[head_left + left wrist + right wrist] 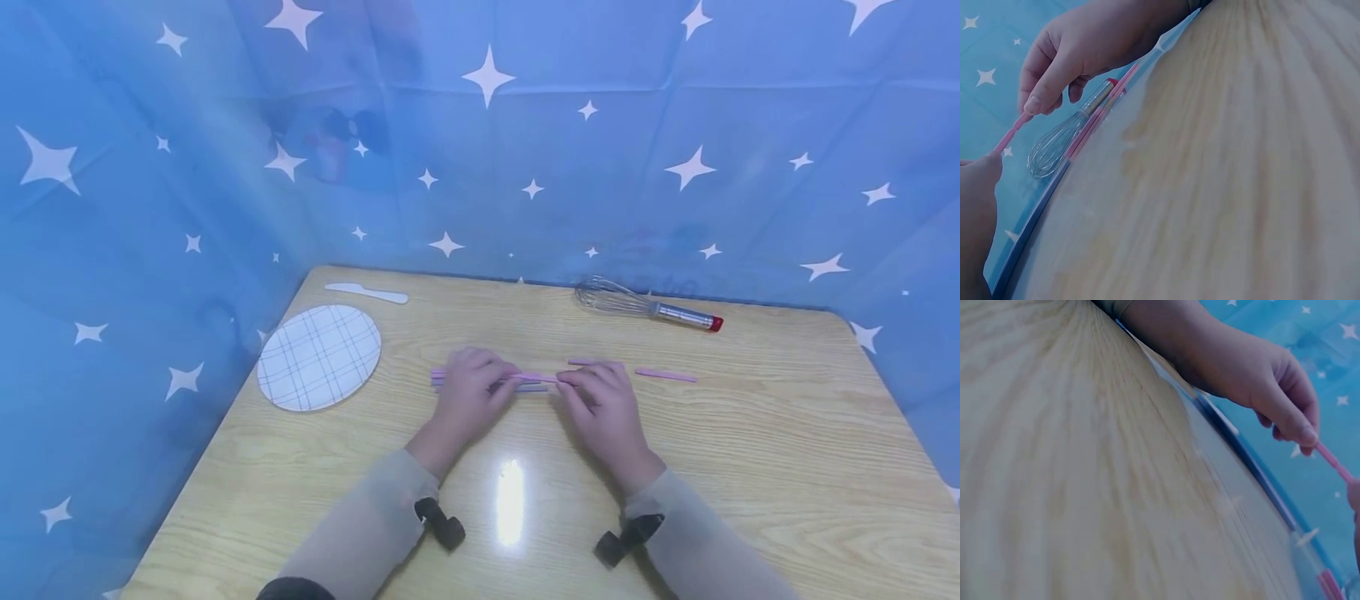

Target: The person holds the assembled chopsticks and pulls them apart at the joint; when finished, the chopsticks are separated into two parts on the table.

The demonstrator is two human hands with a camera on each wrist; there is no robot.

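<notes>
Both hands [471, 387] [609, 407] hide ends of a pink stick [1011, 134].

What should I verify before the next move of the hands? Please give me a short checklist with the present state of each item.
1. Left hand pinches the held pink stick: ok.
2. Right hand pinches the same stick: ok.
3. Whisk lies apart from both hands: ok.
4. Plate and white knife lie apart from the left hand: ok.
5. Bluish stick on the table is free of the left hand: cannot tell, partly hidden.
</notes>
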